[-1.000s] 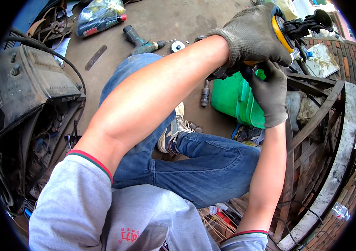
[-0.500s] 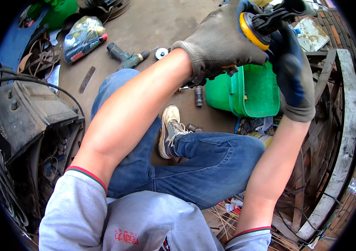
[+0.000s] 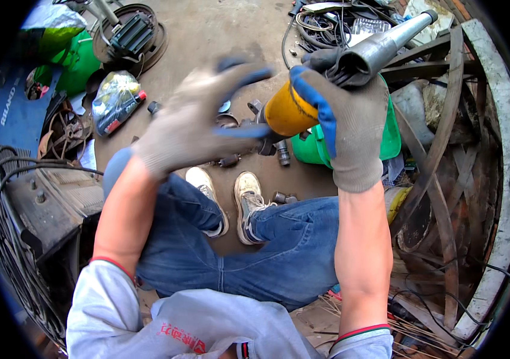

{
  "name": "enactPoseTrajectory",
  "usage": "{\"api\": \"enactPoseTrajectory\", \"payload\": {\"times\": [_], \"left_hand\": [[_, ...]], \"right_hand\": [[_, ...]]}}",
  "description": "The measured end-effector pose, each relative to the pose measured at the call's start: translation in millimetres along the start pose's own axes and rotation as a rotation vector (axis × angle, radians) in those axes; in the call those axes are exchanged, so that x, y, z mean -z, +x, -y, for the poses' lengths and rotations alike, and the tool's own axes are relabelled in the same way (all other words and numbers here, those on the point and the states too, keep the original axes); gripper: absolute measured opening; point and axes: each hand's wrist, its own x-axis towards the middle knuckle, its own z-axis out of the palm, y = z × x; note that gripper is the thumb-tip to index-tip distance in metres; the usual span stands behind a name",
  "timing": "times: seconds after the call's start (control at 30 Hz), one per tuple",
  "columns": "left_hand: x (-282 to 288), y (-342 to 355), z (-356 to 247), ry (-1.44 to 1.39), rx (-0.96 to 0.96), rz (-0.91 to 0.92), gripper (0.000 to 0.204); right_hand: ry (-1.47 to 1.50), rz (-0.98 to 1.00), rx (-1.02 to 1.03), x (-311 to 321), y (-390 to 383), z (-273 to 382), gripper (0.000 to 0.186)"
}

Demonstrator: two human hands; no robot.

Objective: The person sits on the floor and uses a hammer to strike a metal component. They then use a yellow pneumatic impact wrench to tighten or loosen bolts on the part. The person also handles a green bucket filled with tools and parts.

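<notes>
My right hand, in a grey glove with blue fingers, is closed around a yellow cylindrical tool body. From its far end a tapered silver metal tube points up and to the right; its wide open end faces me. The exact kind of tool cannot be made out. My left hand, gloved alike and smeared by motion, has its fingers spread. Its thumb lies near the dark lower end of the yellow body; whether they touch is unclear.
A green bin stands behind my right hand, beside rusty metal strips. A dark boxy machine with cables is at the left. A bagged bundle lies farther off; cables and scrap are at the back. A black socket-like part lies near my shoes.
Both hands have come lower and closer to me, turning the tool so its yellow side and silver tube show. My left hand has swung left with spread fingers. My left foot has come into view.
</notes>
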Motion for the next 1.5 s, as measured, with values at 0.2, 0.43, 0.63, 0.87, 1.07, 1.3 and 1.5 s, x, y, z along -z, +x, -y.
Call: {"api": "enactPoseTrajectory", "payload": {"times": [0.2,0.43,0.63,0.87,1.07,1.3,1.5], "left_hand": [[-86,-51,111,-0.268,0.986,0.106,0.031],[-338,-73,162,0.232,0.391,0.775,0.048],[-390,-73,169,0.129,0.591,0.825,0.030],[-292,-92,166,-0.151,0.561,0.101,0.026],[-273,-104,123,-0.706,0.880,-0.100,0.024],[-283,-124,112,-0.661,0.834,-0.242,0.023],[-284,-123,106,-0.529,0.574,-0.345,0.029]], "right_hand": [[0.102,-0.038,-0.071,23,1,-2,0.018],[0.042,-0.123,-0.117,34,-5,-5,0.041],[-0.003,-0.189,-0.089,40,-5,-13,0.038],[0.075,-0.206,0.049,44,1,0,0.048],[-0.033,-0.213,0.170,40,4,11,0.027],[-0.242,-0.102,0.302,11,13,-1,0.013],[-0.359,-0.036,0.231,1,16,-5,0.013]]}}
